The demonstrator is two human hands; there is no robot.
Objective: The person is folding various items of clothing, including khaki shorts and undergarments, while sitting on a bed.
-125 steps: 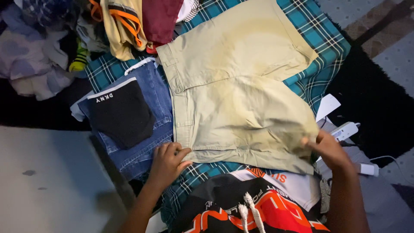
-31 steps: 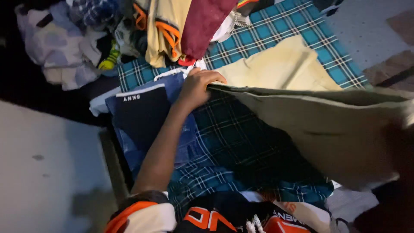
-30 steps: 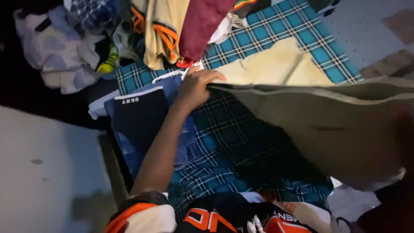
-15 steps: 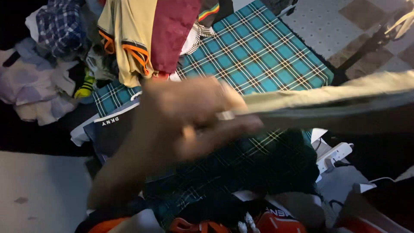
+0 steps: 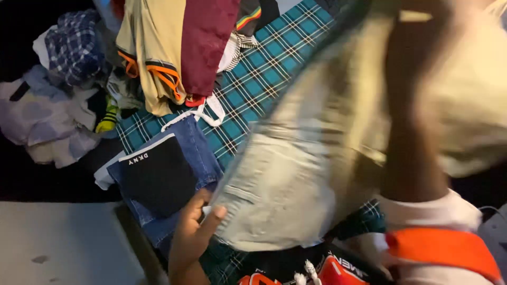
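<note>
From a heap of clothes (image 5: 153, 47) and folded jeans (image 5: 182, 174) at left, the left hand (image 5: 193, 232) pinches the khaki shorts (image 5: 296, 179) at their lower corner over a plaid blanket (image 5: 264, 68), while the raised right arm's hand, blurred, cannot be made out.

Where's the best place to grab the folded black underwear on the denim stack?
Probably the white waistband edge of the black underwear, approached from above at the far end: it lies flat on the folded jeans, and that firm band sits exposed, apart from the left hand.
</note>
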